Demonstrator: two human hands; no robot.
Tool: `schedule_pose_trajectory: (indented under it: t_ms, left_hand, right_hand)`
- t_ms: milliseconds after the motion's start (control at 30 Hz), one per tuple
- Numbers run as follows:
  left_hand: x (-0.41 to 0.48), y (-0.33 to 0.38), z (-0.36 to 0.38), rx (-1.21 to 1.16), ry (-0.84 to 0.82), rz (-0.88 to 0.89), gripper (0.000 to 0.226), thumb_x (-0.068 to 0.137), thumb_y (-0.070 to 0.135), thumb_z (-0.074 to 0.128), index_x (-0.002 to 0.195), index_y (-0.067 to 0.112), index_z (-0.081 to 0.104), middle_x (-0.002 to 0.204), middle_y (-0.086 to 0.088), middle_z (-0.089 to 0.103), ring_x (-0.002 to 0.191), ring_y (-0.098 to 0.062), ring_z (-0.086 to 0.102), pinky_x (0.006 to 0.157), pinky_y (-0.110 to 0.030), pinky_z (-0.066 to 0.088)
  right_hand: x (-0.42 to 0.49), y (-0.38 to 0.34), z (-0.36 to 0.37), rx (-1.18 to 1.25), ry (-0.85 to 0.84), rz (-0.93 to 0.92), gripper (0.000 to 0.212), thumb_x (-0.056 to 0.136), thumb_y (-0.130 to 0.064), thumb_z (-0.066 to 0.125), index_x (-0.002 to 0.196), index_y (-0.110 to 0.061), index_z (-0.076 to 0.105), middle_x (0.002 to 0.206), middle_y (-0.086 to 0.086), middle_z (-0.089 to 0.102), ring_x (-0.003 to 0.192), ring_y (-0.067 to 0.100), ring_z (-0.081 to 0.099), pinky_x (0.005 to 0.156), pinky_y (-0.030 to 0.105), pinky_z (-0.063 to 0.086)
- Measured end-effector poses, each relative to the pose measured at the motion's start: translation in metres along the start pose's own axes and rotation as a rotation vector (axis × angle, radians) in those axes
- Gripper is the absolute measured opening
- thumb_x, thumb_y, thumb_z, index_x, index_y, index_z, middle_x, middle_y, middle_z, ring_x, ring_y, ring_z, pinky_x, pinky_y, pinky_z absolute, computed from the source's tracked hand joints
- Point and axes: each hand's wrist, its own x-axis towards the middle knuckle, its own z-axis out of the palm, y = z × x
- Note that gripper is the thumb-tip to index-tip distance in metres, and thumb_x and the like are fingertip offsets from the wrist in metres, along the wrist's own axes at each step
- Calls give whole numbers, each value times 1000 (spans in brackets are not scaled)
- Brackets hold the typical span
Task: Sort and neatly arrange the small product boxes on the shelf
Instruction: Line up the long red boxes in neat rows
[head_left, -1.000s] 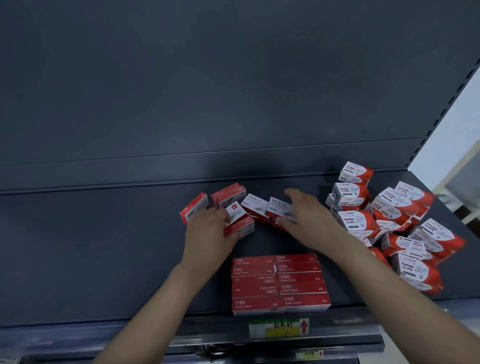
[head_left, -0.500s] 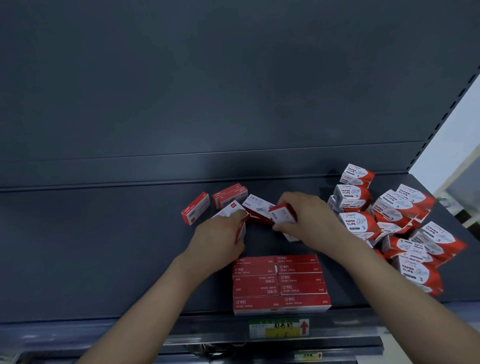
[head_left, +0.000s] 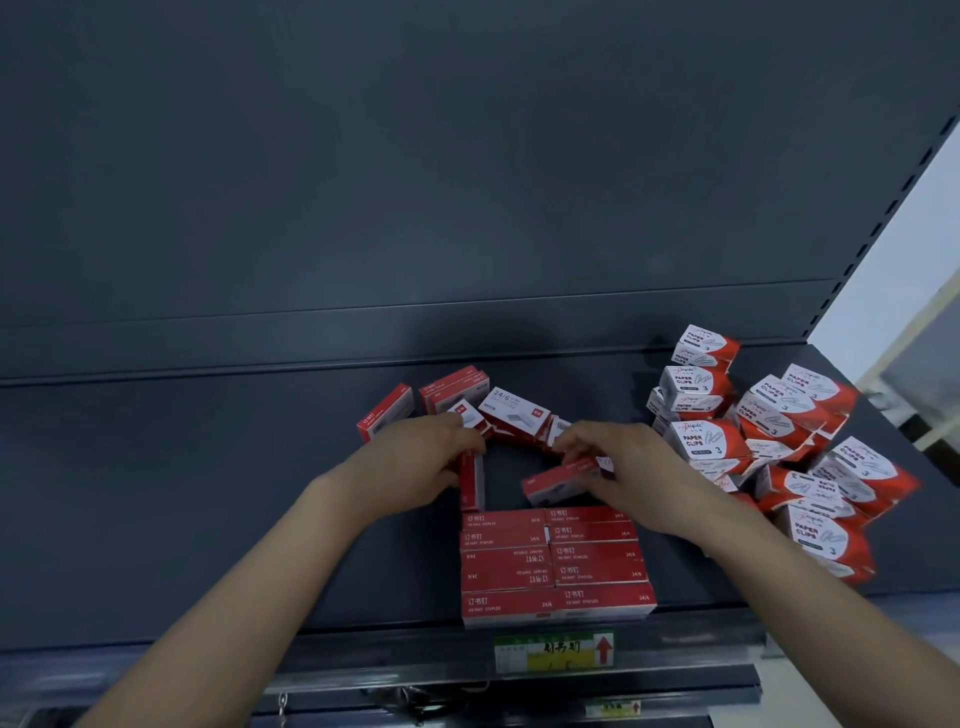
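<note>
The dark grey metal shelf (head_left: 208, 493) lay before me. My left hand (head_left: 415, 467) gripped an upright red cardboard staple box (head_left: 471, 486), and my right hand (head_left: 623, 467) pinched a tilted red cardboard staple box (head_left: 558, 480). Both were just behind the neat block of red staple boxes (head_left: 556, 566) at the front edge. Loose red-and-white staple boxes (head_left: 514, 415) lay behind my hands, and a heap of red-and-white paper clip boxes (head_left: 779, 431) sat at the right.

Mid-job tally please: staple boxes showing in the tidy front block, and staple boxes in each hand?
Front block, staple boxes showing: 10
Upright staple box in left hand: 1
Tilted staple box in right hand: 1
Total: 12
Loose staple boxes behind and the paper clip heap overlap too much to count.
</note>
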Motion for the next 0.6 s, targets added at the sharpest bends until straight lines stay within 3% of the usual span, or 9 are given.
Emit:
schedule_pose_trajectory:
  t_ms: [167,367,600]
  left_hand:
    - [5,3,0,99,58,9,29,90,36,55,115,22,59,118,5,49,107,-10,48,90,-30,45]
    - [2,6,7,11,60,7,29,88,42,56,108,21,61,112,8,57,105,-7,51,91,-27,45]
    - [-2,2,9,-31,72,-24,23,89,31,58,111,23,61,111,9,61,94,-3,51,81,-17,41]
  right_hand:
    - [0,0,-2,-216,-92,50,33,88,-19,59,121,-26,58,126,-6,57,113,13,56,95,31,49]
    - [2,1,-3,-263,-149,70,23,89,-29,58,112,-26,60,121,-3,59,106,15,58,86,31,52]
    - [0,-11,-14,-109,51,0,27,86,-25,62,106,-23,45,104,-3,64,92,15,63,74,32,56]
